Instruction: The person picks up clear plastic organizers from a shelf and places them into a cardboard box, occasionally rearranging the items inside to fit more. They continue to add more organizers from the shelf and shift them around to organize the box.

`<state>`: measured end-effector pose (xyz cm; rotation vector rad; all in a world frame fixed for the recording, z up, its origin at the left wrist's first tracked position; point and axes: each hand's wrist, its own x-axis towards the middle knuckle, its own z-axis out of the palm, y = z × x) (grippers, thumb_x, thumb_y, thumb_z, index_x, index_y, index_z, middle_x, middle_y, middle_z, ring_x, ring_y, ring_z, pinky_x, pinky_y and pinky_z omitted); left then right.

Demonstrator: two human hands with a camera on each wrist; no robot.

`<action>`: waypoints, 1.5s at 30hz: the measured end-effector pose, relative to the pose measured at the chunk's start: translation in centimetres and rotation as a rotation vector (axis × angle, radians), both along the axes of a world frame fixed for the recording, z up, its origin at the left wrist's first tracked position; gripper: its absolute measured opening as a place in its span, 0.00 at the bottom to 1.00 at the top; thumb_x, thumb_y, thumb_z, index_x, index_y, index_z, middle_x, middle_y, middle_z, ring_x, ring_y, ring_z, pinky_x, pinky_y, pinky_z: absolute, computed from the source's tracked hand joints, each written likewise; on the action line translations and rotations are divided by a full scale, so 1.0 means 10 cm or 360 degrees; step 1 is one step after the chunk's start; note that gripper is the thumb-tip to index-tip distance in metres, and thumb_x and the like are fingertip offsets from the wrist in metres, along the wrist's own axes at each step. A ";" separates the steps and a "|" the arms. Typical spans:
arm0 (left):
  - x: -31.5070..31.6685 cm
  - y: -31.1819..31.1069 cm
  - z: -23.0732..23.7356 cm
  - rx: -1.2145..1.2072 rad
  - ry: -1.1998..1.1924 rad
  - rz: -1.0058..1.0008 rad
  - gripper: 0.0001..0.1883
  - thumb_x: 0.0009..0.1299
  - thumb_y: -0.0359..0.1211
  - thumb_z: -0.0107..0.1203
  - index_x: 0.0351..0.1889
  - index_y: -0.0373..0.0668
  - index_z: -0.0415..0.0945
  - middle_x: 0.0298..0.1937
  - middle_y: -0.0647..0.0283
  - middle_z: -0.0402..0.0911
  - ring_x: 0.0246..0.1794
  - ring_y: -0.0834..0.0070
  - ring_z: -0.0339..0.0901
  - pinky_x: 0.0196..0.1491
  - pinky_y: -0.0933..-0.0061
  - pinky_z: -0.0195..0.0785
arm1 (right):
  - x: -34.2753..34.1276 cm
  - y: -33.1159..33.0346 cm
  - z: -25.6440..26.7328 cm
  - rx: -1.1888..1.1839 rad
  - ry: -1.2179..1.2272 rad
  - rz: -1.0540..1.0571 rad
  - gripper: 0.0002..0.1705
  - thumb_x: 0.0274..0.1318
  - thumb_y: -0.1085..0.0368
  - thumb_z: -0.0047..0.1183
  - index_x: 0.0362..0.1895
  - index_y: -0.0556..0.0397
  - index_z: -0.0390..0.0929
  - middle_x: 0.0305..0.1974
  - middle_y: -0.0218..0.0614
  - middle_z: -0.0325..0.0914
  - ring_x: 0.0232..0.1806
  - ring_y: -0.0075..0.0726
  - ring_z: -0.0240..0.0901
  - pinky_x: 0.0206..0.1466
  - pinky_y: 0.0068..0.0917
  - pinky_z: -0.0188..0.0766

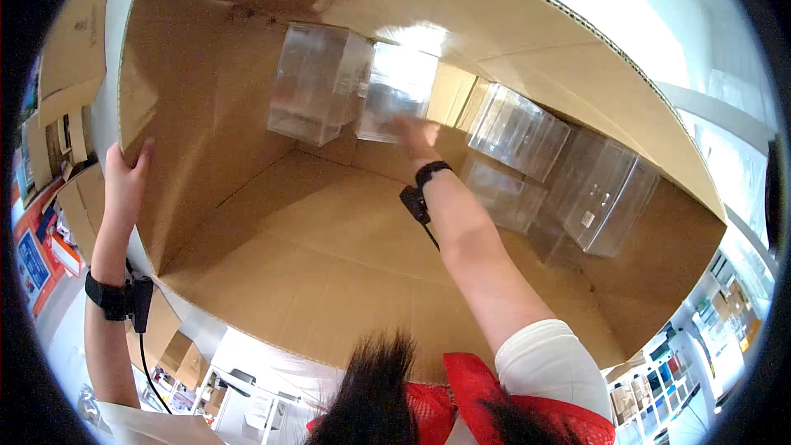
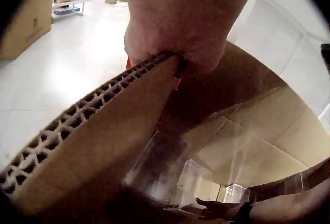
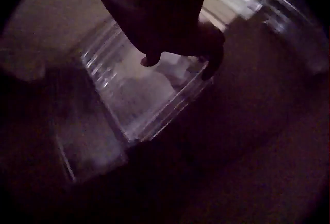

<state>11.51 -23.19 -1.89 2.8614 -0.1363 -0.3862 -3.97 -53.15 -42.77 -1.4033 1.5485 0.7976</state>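
Note:
A large cardboard box opens toward me, with several clear plastic boxes along its far side. My left hand grips its left edge; in the left wrist view the hand closes over the corrugated rim. My right hand reaches deep inside, blurred, at the lower part of a clear plastic box. Seen from the left wrist, its thumb and fingers are spread apart. In the right wrist view the fingers lie at one edge of that clear box, with the thumb over its face.
Another clear box stands just left of the one at my right hand. Further clear boxes are to the right. The carton's upper flap arches overhead. Other cartons and shelves stand outside it.

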 end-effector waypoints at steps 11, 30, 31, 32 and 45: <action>0.00 0.07 -0.02 -0.0033 0.0054 0.0091 0.15 0.65 0.34 0.55 0.43 0.31 0.72 0.39 0.54 0.79 0.40 0.71 0.74 0.46 0.72 0.64 | -0.30 0.35 0.11 0.1310 -0.1049 -0.2754 0.46 0.51 0.27 0.31 0.67 0.42 0.48 0.67 0.43 0.44 0.66 0.56 0.43 0.63 0.63 0.41; 0.04 0.02 -0.07 -0.0028 -0.0010 0.0093 0.16 0.65 0.36 0.53 0.42 0.31 0.72 0.33 0.52 0.78 0.35 0.68 0.75 0.42 0.69 0.65 | -0.44 0.22 0.54 0.0853 -0.0620 -0.2293 0.46 0.33 0.44 0.61 0.61 0.38 0.60 0.62 0.40 0.52 0.58 0.46 0.51 0.58 0.47 0.50; 0.03 -0.06 -0.03 0.0022 0.0045 0.0134 0.16 0.65 0.36 0.53 0.42 0.31 0.72 0.32 0.52 0.78 0.34 0.68 0.74 0.41 0.69 0.66 | -0.41 0.13 0.61 0.0904 -0.0541 -0.2406 0.45 0.34 0.43 0.60 0.60 0.39 0.60 0.62 0.38 0.53 0.57 0.45 0.52 0.56 0.47 0.50; 0.00 -0.18 0.03 0.0073 0.0105 0.0174 0.16 0.65 0.36 0.53 0.42 0.30 0.72 0.31 0.53 0.78 0.33 0.68 0.74 0.40 0.68 0.66 | -0.42 0.00 0.73 0.0969 -0.0469 -0.2287 0.46 0.34 0.42 0.60 0.61 0.39 0.59 0.62 0.39 0.53 0.58 0.45 0.52 0.56 0.47 0.51; 0.09 -0.07 -0.05 -0.0156 0.0000 0.0024 0.18 0.61 0.31 0.51 0.47 0.30 0.70 0.36 0.48 0.79 0.40 0.59 0.77 0.44 0.65 0.68 | -1.15 -1.83 2.46 0.1189 -0.0550 -0.0262 0.60 0.37 0.31 0.51 0.67 0.55 0.43 0.62 0.55 0.51 0.58 0.50 0.57 0.54 0.44 0.57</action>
